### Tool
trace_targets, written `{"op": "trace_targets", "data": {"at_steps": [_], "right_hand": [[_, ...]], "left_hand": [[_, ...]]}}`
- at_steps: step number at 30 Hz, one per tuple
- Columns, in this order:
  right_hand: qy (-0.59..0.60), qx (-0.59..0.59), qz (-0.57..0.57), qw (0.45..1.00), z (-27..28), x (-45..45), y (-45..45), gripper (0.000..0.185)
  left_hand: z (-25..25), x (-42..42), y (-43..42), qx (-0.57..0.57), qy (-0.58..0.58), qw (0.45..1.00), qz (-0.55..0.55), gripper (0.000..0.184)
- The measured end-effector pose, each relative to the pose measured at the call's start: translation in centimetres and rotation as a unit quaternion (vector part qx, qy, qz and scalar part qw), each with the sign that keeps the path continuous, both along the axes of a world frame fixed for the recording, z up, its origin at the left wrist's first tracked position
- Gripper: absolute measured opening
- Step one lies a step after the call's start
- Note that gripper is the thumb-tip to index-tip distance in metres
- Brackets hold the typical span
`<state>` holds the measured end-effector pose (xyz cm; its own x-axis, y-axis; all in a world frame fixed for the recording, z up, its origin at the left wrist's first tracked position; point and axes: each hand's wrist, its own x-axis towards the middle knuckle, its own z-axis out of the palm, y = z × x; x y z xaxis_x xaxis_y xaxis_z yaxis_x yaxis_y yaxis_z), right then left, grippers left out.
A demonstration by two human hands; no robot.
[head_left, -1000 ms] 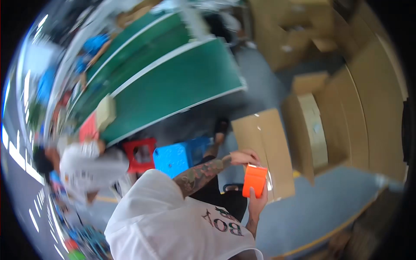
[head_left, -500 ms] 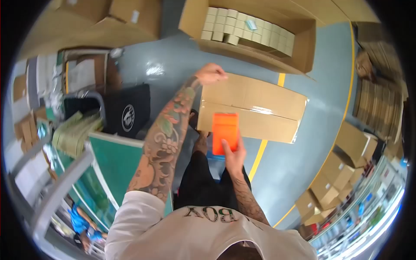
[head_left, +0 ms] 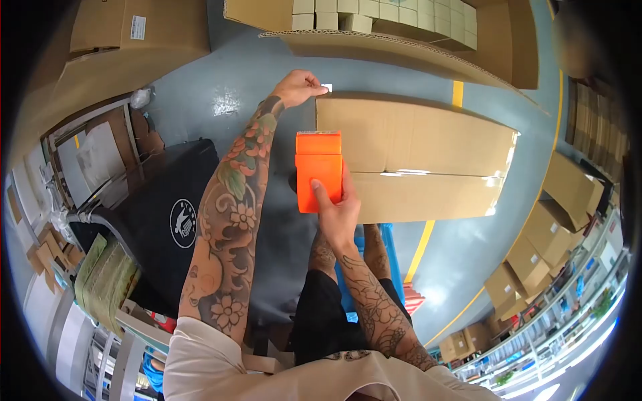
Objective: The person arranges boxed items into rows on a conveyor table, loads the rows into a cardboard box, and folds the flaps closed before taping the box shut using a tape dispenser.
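Note:
My right hand (head_left: 340, 214) grips an orange tape dispenser (head_left: 319, 175), thumb flat on its face, held above the left end of a long, closed cardboard box (head_left: 414, 134). A narrow clear or metallic edge runs along the dispenser's top. Beyond the box's upper left corner, my left hand (head_left: 297, 88) is closed in a pinch, with a small white piece (head_left: 327, 87) at its fingertips. What this piece is, I cannot make out. Shiny tape shows along the box's middle seam and at its right end.
Past the closed box stands an open carton (head_left: 401, 53) with rows of small pale boxes (head_left: 394, 13). A black bin (head_left: 167, 194) with a white emblem is at my left. A blue stool-like object (head_left: 394, 260) shows by my legs. Several cartons (head_left: 528, 260) stand at right.
The view has shifted, bringing the closed box nearer. The orange dispenser has moved leftward to the box's left end. The white piece now shows at my left fingertips.

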<state>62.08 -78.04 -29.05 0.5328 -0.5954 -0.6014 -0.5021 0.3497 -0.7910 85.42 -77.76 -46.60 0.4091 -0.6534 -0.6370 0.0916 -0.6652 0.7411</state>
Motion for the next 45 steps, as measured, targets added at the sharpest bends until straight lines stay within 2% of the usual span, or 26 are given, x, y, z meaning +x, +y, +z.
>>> {"op": "trace_targets", "data": {"at_steps": [6, 9, 11, 12, 13, 16, 20, 22, 26, 32, 38, 39, 41, 42, 43, 44, 45], "right_hand": [[0.002, -0.003, -0.002, 1.0, -0.5, 0.3, -0.5, 0.062], [-0.001, -0.009, 0.002, 1.0, -0.6, 0.8, -0.6, 0.062], [0.004, -0.02, 0.013, 1.0, -0.6, 0.6, -0.8, 0.063], [0.012, -0.016, 0.013, 1.0, -0.6, 0.3, -0.7, 0.063], [0.015, -0.014, 0.014, 1.0, -0.7, 0.3, -0.6, 0.063], [0.042, -0.013, 0.021, 0.999, -1.1, -0.7, 0.0, 0.064], [0.028, -0.078, 0.038, 0.996, -2.1, -6.9, 3.5, 0.065], [0.059, -0.03, 0.023, 0.998, -0.9, -10.3, 5.1, 0.063], [0.149, 0.032, 0.025, 0.988, 0.1, -18.1, 9.2, 0.063], [0.159, 0.106, 0.001, 0.982, -2.5, -25.3, 12.6, 0.059], [0.142, 0.046, 0.011, 0.989, -11.2, -20.0, 10.2, 0.053], [0.17, 0.044, 0.002, 0.984, -13.0, -19.5, 10.2, 0.051], [0.222, 0.033, -0.009, 0.975, -16.5, -19.2, 10.3, 0.048], [0.218, 0.078, 0.029, 0.972, -16.1, -18.4, 9.6, 0.046], [0.218, 0.125, 0.07, 0.965, -14.4, -18.7, 8.9, 0.044], [0.223, 0.167, 0.11, 0.954, -12.2, -19.7, 8.4, 0.042], [0.154, 0.146, 0.115, 0.97, -9.8, -21.2, 8.4, 0.043]], "left_hand": [[-2.0, 0.1, -0.2, 0.034, -0.006, 0.999, -0.038, 0.035], [-3.3, 0.2, 0.2, 0.061, -0.02, 0.995, -0.07, 0.042], [-3.9, 0.1, 0.3, 0.114, -0.083, 0.988, -0.057, 0.044], [-2.9, -0.2, 0.1, 0.139, -0.113, 0.983, -0.05, 0.044], [-1.9, -0.1, -0.4, 0.138, -0.18, 0.969, -0.096, 0.045], [0.3, -0.3, -1.7, 0.06, -0.082, 0.976, -0.194, 0.048], [5.5, -1.4, -2.8, 0.154, -0.135, 0.948, -0.245, 0.065], [6.8, -2.2, -2.9, 0.176, -0.18, 0.923, -0.291, 0.074], [7.5, -3.5, -2.3, 0.196, -0.19, 0.921, -0.279, 0.075], [7.7, -3.8, -2.2, 0.209, -0.188, 0.916, -0.286, 0.076], [8.0, -4.2, -2.0, 0.218, -0.177, 0.922, -0.267, 0.075], [8.1, -4.3, -2.1, 0.22, -0.17, 0.924, -0.261, 0.075], [6.4, -5.8, -1.0, 0.166, -0.264, 0.934, -0.171, 0.071], [6.1, -5.7, -0.8, 0.139, -0.315, 0.93, -0.128, 0.07], [7.8, -5.5, -0.9, 0.1, -0.347, 0.928, -0.091, 0.071], [10.7, -5.0, -1.3, 0.112, -0.314, 0.938, -0.095, 0.068], [14.6, -3.6, -2.4, 0.117, -0.289, 0.946, -0.091, 0.065]]}}
